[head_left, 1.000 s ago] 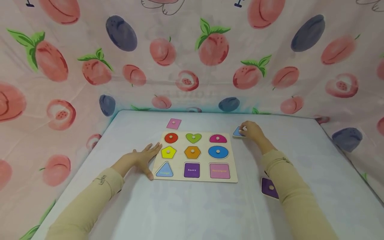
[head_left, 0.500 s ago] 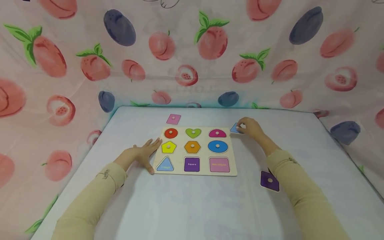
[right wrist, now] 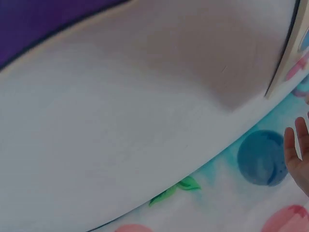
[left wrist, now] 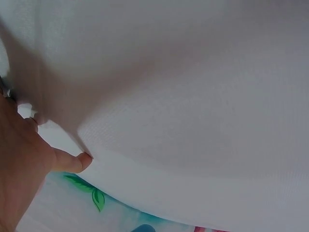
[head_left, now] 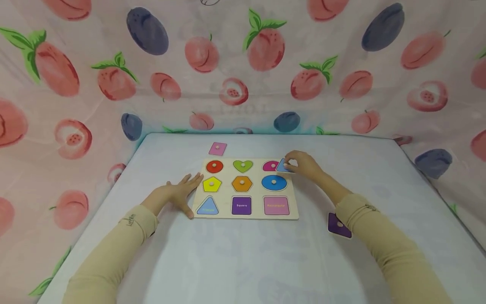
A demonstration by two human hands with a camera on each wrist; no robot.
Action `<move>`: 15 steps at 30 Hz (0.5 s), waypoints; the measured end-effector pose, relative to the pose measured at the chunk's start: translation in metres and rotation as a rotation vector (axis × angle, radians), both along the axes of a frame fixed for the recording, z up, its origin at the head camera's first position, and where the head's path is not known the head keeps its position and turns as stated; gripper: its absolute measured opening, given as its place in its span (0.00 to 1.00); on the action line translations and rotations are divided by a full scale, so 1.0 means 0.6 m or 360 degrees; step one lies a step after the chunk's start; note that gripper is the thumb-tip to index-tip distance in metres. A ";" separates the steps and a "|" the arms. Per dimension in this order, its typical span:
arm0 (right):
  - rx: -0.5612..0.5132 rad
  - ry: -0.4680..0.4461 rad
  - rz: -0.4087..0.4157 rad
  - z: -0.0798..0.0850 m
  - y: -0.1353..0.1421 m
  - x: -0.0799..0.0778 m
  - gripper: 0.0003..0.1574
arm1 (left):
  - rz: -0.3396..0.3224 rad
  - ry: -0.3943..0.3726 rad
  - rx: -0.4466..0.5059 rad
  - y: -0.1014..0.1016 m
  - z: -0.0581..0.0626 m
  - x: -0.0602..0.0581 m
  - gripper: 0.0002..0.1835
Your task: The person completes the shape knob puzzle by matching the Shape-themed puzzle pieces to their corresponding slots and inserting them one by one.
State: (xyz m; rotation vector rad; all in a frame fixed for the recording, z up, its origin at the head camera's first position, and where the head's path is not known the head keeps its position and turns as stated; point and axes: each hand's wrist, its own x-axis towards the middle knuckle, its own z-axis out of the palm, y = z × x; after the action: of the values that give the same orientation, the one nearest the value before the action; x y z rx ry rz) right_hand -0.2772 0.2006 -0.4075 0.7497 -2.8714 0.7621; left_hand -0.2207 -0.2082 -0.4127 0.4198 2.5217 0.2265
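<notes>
My right hand (head_left: 306, 164) pinches a light blue triangle puzzle piece (head_left: 281, 165), which overlaps the top right corner of the wooden shape puzzle board (head_left: 225, 207) in the head view. The piece partly hides the magenta half circle (head_left: 269, 166). At the board's left edge lies my left hand (head_left: 178, 193), fingers spread and thumb at the front corner. Recesses printed triangle (head_left: 207, 206), square (head_left: 241, 205) and rectangle (head_left: 276, 205) form the front row. In the right wrist view, part of my right hand (right wrist: 300, 157) shows at the edge; the triangle is out of sight there.
A purple square piece (head_left: 336, 222) with a knob lies beside my right forearm, partly under the sleeve. Behind the board's left end is a pink piece (head_left: 218, 148). The white table (head_left: 243, 261) meets a fruit-printed cloth (head_left: 159, 109) at the back and sides.
My right hand has carried the triangle piece left, from beside the board to over its top right corner. The left hand stays at the board's edge. The head view has tilted slightly.
</notes>
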 end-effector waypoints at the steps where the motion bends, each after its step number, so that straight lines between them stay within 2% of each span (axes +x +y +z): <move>1: 0.0000 -0.0006 -0.0001 0.001 -0.006 0.004 0.09 | -0.0003 0.0002 -0.0004 0.000 0.000 -0.001 0.72; 15: 0.0018 -0.0036 0.0166 0.003 -0.080 0.051 0.08 | -0.0055 0.0007 0.0001 -0.002 0.001 0.000 0.74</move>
State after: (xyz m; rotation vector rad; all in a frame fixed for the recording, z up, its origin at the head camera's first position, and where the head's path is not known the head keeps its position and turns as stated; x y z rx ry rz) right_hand -0.2466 0.1524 -0.4056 0.9047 -2.8781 0.7710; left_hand -0.2206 -0.2097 -0.4120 0.4642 2.5165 0.2133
